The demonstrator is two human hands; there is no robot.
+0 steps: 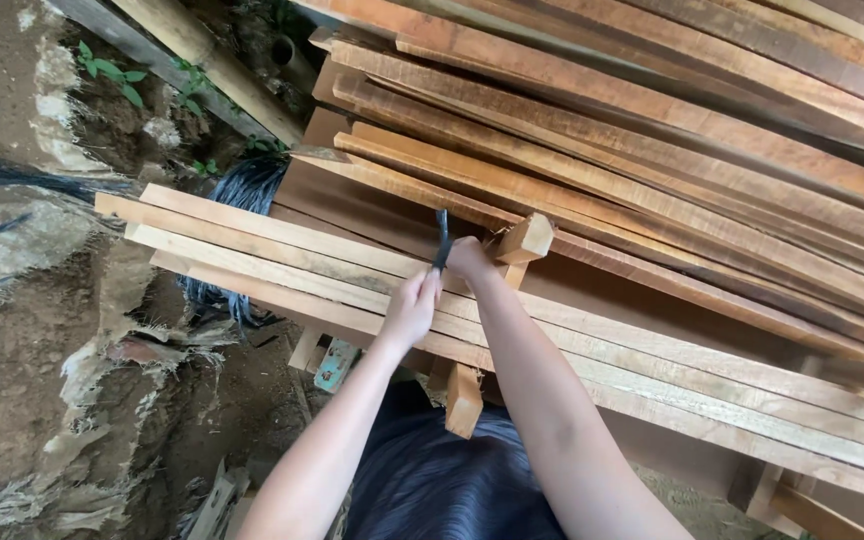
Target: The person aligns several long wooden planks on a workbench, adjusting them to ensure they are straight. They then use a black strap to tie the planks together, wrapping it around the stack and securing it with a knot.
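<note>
Both hands are gripping a thin, dark, flat tool (442, 240) standing upright over a stack of long, pale, rough-sawn planks (282, 262): the left hand (412, 308) is clenching its lower end, the right hand (469, 258) is closing around it just beside a short square-cut wooden block (524, 238). Reddish boards (652, 130) are lying heaped beyond, above bare, crumbly earth (22, 380).

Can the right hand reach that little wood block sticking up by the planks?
Probably yes. The right hand is right beside the small wood block, nothing between them, though it also touches the dark tool.
</note>
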